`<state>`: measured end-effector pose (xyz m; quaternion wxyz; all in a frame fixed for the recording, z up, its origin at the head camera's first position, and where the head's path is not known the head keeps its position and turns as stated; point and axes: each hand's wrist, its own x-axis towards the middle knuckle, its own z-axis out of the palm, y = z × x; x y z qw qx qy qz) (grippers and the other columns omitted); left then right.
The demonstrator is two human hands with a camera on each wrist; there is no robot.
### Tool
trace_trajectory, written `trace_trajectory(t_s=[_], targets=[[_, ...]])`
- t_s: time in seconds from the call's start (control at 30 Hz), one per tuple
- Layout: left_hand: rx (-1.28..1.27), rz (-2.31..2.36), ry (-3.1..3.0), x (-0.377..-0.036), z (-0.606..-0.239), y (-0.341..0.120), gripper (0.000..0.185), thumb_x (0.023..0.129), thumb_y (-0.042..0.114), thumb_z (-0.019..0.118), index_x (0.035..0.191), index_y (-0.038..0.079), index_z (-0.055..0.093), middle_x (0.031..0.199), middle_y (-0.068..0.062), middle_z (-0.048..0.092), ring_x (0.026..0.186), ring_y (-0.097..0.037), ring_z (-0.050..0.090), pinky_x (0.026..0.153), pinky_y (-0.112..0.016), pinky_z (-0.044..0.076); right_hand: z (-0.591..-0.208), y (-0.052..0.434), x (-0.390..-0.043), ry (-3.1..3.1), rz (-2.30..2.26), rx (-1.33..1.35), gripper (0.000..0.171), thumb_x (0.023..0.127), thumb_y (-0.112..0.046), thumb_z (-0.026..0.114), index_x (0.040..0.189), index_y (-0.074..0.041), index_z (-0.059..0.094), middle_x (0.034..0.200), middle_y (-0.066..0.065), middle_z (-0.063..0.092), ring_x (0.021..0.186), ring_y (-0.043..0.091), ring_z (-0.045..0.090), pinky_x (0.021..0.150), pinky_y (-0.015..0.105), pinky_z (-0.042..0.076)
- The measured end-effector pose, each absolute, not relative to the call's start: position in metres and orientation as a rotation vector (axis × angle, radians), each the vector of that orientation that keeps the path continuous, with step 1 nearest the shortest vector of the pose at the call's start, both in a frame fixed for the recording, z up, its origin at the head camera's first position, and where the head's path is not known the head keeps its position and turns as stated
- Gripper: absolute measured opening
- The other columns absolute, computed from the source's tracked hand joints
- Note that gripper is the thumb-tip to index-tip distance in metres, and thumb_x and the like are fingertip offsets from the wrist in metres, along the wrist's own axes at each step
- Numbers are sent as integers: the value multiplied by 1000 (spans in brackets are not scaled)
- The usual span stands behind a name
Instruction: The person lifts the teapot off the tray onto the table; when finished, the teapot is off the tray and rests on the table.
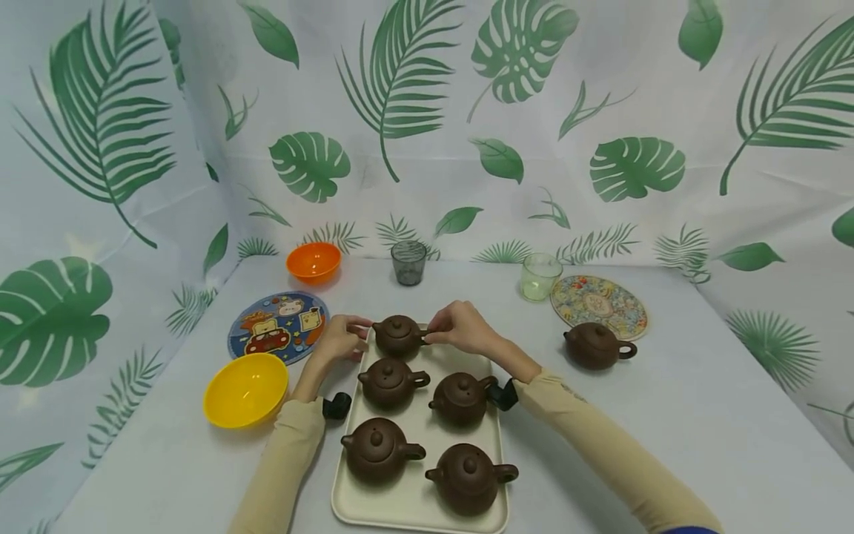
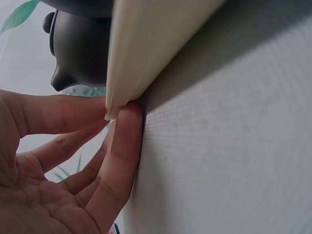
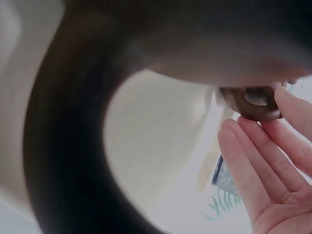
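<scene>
A cream rectangular tray (image 1: 416, 512) carries several dark brown teapots. My left hand (image 1: 339, 340) pinches its far left rim, which shows between thumb and fingers in the left wrist view. My right hand (image 1: 465, 328) pinches the handle of the farthest teapot (image 1: 396, 336), which sits at the tray's far left corner with its spout to the left. Behind it in the left row are a middle teapot (image 1: 389, 383) and a near teapot (image 1: 376, 450). The right row holds two more, a teapot (image 1: 460, 399) by my right wrist and a near teapot (image 1: 470, 478).
Another brown teapot (image 1: 596, 345) stands right of the tray, beside a floral round mat (image 1: 600, 300). On the left are a yellow bowl (image 1: 247, 391), a blue cartoon mat (image 1: 279, 326) and an orange bowl (image 1: 313, 263). A grey glass (image 1: 408, 262) and a green glass (image 1: 540, 277) stand behind.
</scene>
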<state>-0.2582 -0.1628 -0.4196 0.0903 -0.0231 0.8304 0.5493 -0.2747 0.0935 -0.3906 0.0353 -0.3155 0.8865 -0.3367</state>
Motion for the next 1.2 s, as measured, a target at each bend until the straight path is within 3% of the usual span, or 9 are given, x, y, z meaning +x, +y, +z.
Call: trace_trajectory(t_s=[0.3,0.47,0.67,0.9,1.2], targets=[[-51,1635,2479,-256,-421,-164,44,76,-13,60,119,-7,62,96,-19,60,74,-19,58,58,-31,57,-388,92,-272,2700,-996,-1026,10,84,-9,71,85,-1,77,71,7,72,60,14,66,52,21,50],[-59,1640,2477,-254,-418,-163,42,76,-12,61,118,-6,63,95,-17,61,73,-18,58,57,-29,56,-384,95,-269,2702,-1057,-1019,10,85,-8,70,85,-1,77,74,8,73,62,10,68,56,23,53],[-77,1632,2474,-255,-419,-163,42,76,-12,61,117,-5,63,96,-17,61,72,-18,58,57,-29,56,-378,109,-267,2651,-1184,-956,12,85,-5,69,90,3,75,80,13,73,65,16,70,62,27,57],[-77,1625,2475,-256,-421,-162,42,77,-12,61,118,-6,63,99,-19,62,76,-20,60,60,-31,58,-372,150,-264,2579,-1378,-825,19,86,-3,68,98,11,71,87,21,71,73,27,72,67,31,58],[-14,1672,2451,-253,-420,-165,40,73,-12,62,114,-7,64,91,-18,62,72,-21,60,59,-33,58,-375,227,-260,2664,-1335,-666,24,88,-3,65,104,15,67,87,23,71,76,26,72,73,33,58]])
